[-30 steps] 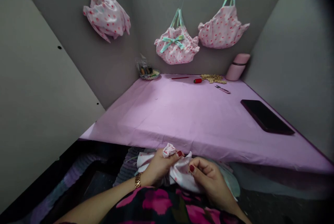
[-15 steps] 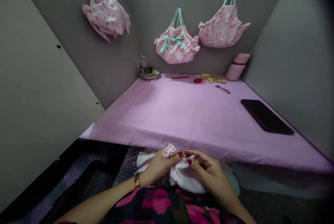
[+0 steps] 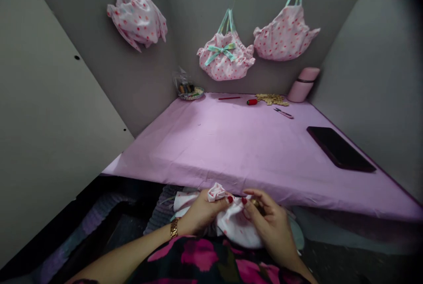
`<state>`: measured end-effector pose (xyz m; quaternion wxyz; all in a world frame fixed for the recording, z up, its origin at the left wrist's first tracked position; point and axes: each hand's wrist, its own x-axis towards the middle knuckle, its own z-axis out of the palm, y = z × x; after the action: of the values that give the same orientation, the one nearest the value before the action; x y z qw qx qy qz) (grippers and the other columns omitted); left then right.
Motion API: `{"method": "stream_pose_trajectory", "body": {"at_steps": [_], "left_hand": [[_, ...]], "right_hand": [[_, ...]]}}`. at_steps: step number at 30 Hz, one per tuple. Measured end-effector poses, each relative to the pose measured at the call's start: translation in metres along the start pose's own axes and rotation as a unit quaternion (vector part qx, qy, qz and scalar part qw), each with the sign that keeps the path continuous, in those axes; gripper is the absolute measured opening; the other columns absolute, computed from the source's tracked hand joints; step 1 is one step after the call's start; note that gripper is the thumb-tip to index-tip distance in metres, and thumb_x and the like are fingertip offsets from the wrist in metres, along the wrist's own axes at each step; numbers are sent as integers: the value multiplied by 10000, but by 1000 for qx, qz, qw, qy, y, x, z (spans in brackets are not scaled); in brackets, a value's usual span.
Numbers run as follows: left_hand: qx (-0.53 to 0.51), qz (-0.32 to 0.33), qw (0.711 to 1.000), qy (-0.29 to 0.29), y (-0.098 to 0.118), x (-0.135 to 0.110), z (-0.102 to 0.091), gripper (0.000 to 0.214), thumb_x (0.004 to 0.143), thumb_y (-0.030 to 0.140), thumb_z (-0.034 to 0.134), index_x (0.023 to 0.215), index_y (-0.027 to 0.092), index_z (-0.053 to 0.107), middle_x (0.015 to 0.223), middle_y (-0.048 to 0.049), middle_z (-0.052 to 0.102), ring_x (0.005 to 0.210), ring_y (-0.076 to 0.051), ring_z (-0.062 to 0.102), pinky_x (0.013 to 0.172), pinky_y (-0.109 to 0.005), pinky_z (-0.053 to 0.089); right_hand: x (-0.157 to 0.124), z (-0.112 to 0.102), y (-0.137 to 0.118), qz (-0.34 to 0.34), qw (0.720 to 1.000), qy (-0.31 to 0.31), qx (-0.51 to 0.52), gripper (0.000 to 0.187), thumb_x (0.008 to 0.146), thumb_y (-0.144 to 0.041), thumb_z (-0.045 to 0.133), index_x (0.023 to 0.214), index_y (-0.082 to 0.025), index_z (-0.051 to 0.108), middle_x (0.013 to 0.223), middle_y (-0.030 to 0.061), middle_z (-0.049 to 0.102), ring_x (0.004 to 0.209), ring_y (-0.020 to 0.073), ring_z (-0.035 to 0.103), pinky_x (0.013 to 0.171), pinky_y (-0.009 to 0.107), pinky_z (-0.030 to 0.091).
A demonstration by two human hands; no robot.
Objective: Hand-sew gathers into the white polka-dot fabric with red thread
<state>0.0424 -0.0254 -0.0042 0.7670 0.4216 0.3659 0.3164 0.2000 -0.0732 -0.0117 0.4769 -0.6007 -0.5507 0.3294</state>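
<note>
Resting in the lap just below the near edge of the worktop [image 3: 247, 156], the spotted fabric [image 3: 236, 229] is pinched from both sides. Its bunched tip is gripped by the left hand [image 3: 201, 212], and the right hand [image 3: 272, 224] is closed narrowly on the cloth beside it, seemingly so the gather cannot loosen.

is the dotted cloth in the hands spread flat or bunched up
Bunched up: the dotted cloth is gathered into a crumpled wad, pinched between the left hand and right hand.
</note>
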Motion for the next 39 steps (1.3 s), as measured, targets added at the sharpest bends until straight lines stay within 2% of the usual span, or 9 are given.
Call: {"method": "stream_pose_trajectory", "body": {"at_steps": [5,7,14,17,21,26,32,35,39], "left_hand": [[76,49,996,10,3,0,2,267,647,362,685,726,116,617,699,-25,581,658,-123,501,650,-251,390],[121,64,991,11,5,0,2,255,661,362,668,716,118,617,686,-22,576,652,-122,493,655,-253,387],[199,77,977,5,6,-1,1,207,717,335,600,736,129,612,686,-15,579,631,-120,493,627,-243,386],[202,73,977,9,8,-1,1,207,721,336,593,738,130,603,685,-15,574,635,-122,493,625,-243,391],[212,66,975,3,11,-2,3,228,723,343,595,730,115,606,675,-22,561,634,-124,486,608,-239,387],[187,71,980,-8,11,-2,4,269,719,361,609,803,107,622,736,-42,579,683,-133,499,650,-248,393],[179,76,981,13,10,-1,4,286,693,394,629,733,111,613,692,-20,548,655,-119,474,615,-229,378],[183,75,980,6,10,-1,3,288,697,401,624,740,117,613,697,-21,555,657,-122,481,620,-231,383],[185,72,980,3,9,-1,3,302,687,414,630,749,119,611,687,-21,556,643,-124,481,612,-232,384]], "right_hand": [[1,1,-8,-170,981,-24,-87,162,825,-236,514,923,-205,639,858,32,678,752,161,627,673,230,477],[2,1,-8,-214,971,-24,-105,164,833,-193,495,925,-204,631,854,27,679,768,151,630,687,224,476],[2,0,-2,-254,947,-4,-196,154,848,-172,437,871,-180,590,768,33,656,694,157,620,622,249,439],[0,1,-2,-214,959,5,-189,144,857,-212,429,846,-179,569,717,31,636,642,159,602,587,249,418],[-1,3,-1,-72,994,-14,-84,166,861,-303,430,810,-191,541,650,13,593,588,155,564,541,231,416],[0,5,2,37,996,-37,69,207,824,-393,480,797,-191,516,637,-1,547,566,145,526,478,207,400],[0,4,2,87,985,-24,145,236,806,-416,512,831,-182,531,704,19,592,587,143,545,527,223,438],[-1,2,0,83,988,-21,125,271,776,-427,544,875,-175,573,720,29,626,598,154,569,525,225,445],[-1,3,-1,51,994,-43,84,239,767,-401,559,793,-169,612,673,23,621,598,157,573,527,224,451]]}}
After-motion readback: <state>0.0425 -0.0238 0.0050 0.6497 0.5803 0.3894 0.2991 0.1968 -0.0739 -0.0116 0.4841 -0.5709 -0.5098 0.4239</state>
